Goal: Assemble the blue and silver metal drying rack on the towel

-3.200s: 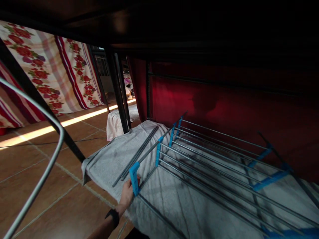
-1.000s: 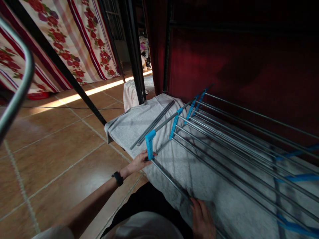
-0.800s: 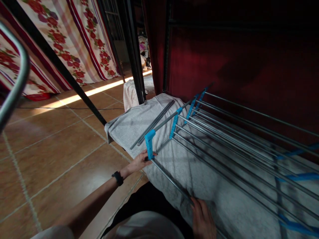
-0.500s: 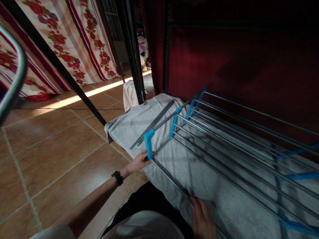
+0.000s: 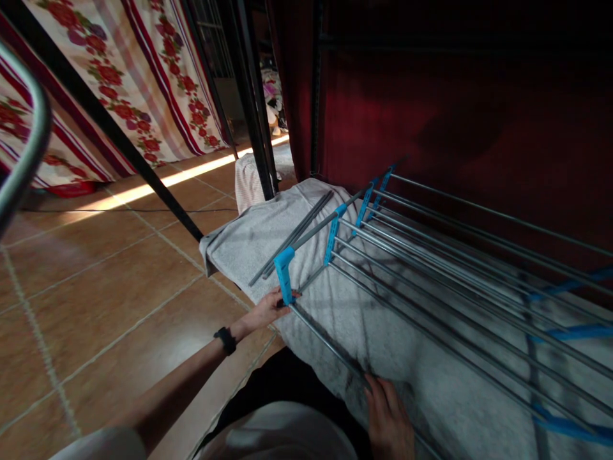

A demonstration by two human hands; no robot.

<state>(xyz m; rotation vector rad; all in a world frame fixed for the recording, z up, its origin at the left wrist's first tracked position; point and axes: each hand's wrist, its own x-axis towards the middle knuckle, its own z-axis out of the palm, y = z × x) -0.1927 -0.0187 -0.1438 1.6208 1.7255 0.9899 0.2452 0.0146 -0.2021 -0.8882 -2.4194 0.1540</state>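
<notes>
A rack of grey metal rods with blue plastic connectors lies across a grey cloth in front of me. My left hand, with a dark band on the wrist, is closed around the lower end of the blue corner connector, where the front rod meets it. Farther along that same front metal rod, my right hand is wrapped around it, knuckles up. Its thumb is hidden. Several loose grey tubes lie side by side on the cloth beyond the connector.
The grey cloth covers a low surface whose left edge borders the tiled floor. Dark metal posts rise at the back. A curved metal tube stands at far left, near a floral curtain. A dark red curtain hangs behind.
Both hands keep their hold on the rack. The view has shifted very slightly, and the near corner of the rack sits a little more to the left.
</notes>
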